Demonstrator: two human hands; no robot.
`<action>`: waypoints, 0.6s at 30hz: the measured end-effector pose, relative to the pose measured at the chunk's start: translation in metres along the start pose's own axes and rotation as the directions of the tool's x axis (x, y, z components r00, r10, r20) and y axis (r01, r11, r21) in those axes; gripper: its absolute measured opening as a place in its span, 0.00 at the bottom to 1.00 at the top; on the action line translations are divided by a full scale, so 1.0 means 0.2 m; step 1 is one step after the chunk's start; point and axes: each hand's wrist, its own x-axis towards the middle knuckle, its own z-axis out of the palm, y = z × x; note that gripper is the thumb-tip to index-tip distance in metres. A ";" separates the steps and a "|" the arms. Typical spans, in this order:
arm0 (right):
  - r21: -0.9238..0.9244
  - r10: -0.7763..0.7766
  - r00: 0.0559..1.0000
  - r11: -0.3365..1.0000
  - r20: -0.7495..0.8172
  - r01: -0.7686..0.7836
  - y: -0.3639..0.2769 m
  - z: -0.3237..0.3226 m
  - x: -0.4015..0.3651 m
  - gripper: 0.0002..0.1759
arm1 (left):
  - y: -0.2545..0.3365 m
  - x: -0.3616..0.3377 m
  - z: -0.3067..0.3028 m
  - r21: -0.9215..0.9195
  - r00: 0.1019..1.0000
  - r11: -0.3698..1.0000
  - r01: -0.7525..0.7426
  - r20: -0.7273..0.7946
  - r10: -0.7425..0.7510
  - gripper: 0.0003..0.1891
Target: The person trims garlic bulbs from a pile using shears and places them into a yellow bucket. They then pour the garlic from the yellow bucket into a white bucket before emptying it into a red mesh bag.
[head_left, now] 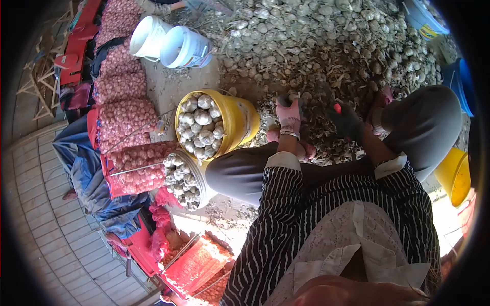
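Observation:
My left hand (290, 115), in a pink glove with grey fingertips, is closed at the near edge of the garlic heap (316, 41). Whatever sits in its fingers is too small and hidden to name. To its right, my right hand (347, 121) wears a dark glove and is closed around a tool with a red end (337, 108); the rest of the tool blends into the dark litter. Dry stalks and skins (326, 137) cover the ground beneath both hands. A yellow bucket (240, 120) full of garlic bulbs lies tilted left of my left hand.
Beside my left knee is a white bucket (201, 176) of garlic. Two white buckets (186, 48) stand farther off. Filled red mesh sacks (127, 117) line the left. Blue (459, 84) and yellow buckets (454, 176) are at right. Another person's sleeve (162, 8) shows at the top.

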 end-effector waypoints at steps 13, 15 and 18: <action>0.419 0.140 0.990 0.898 0.020 -0.136 0.20 0.02 0.09 0.11 | 0.40 -0.03 -1.36 0.908 0.896 0.415 0.056 -0.229 0.381 0.34; 0.415 0.140 0.990 0.901 0.004 -0.129 0.17 0.04 0.08 0.11 | 0.35 0.00 -1.40 0.821 0.954 0.539 0.187 -0.282 0.098 0.35; 0.421 0.181 0.983 0.894 -0.025 -0.154 0.12 0.04 0.05 0.11 | 0.31 0.00 -1.38 0.927 0.964 0.362 0.101 -0.181 0.194 0.39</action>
